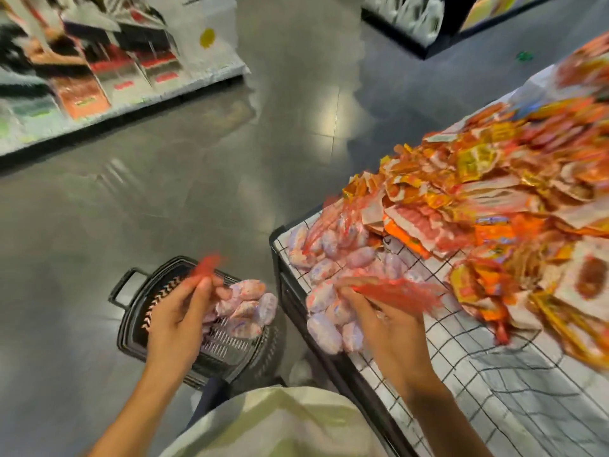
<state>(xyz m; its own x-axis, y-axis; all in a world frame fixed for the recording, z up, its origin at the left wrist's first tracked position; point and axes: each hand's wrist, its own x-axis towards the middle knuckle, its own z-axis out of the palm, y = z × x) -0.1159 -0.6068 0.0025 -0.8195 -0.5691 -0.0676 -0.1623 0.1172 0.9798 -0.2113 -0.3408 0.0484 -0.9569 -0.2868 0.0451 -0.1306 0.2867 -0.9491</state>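
Observation, head view; motion blur is heavy at the right.

The left hand, at 7 o'clock of the frame, pinches the red mesh neck of the first net bag, fingers curled tight round the mesh. The bag, full of pale purple packets, hangs inside the black basket on the floor. Whether it touches the basket bottom cannot be told. The basket's handle juts out at its 10 o'clock.

The right hand, at 5 o'clock of the frame, grips the red mesh tail of the second net bag. This bag lies at the near left edge of the display table, and its lower packets bulge over that edge. A third net bag lies at 12 o'clock from the second, close to the table's corner.

Edges: the table's dark rim runs from 10 o'clock to 5 o'clock, just beside the basket's right side. A heap of orange packets covers the table from 1 to 3 o'clock of the right hand. Bare wire grid shows at 5 o'clock.

Open room: grey floor lies open from the basket toward 11 and 12 o'clock, bounded by a low shelf at 10 o'clock and a dark shelf at 1 o'clock.
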